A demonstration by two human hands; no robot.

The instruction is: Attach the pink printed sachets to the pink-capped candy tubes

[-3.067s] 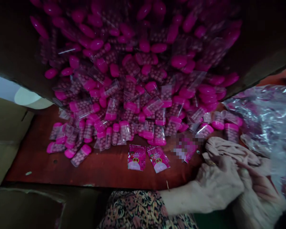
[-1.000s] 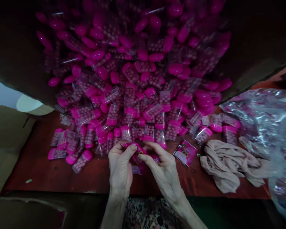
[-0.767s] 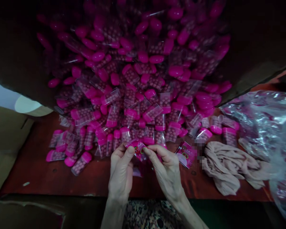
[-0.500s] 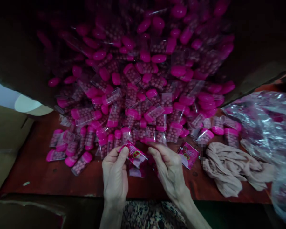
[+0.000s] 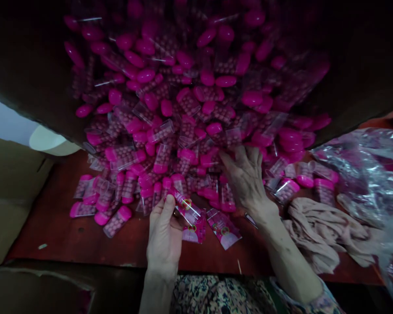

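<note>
My left hand (image 5: 165,233) pinches a shiny pink printed packet (image 5: 189,210) between thumb and fingers, tilted above the table. Two more flat pink packets lie below and beside it: one (image 5: 196,233) partly behind the held packet, the other (image 5: 223,227) to its right. Stretched forward, my right hand (image 5: 244,176) has its fingers spread over the front of a heap of small transparent bottles (image 5: 183,161) with pink caps and round pinkish pellets inside. Its fingertips touch the bottles there, and what lies under the palm is hidden.
Dark cardboard walls (image 5: 29,56) flank the heap. Loose bottles (image 5: 118,221) lie at the left front of the reddish table (image 5: 75,244). A crumpled beige cloth (image 5: 321,231) and crinkled plastic film (image 5: 373,174) are on the right. A white round object (image 5: 52,140) shows at left.
My right hand has moved away from the packet, forward and right onto the heap. The left hand keeps the packet. The view has shifted slightly.
</note>
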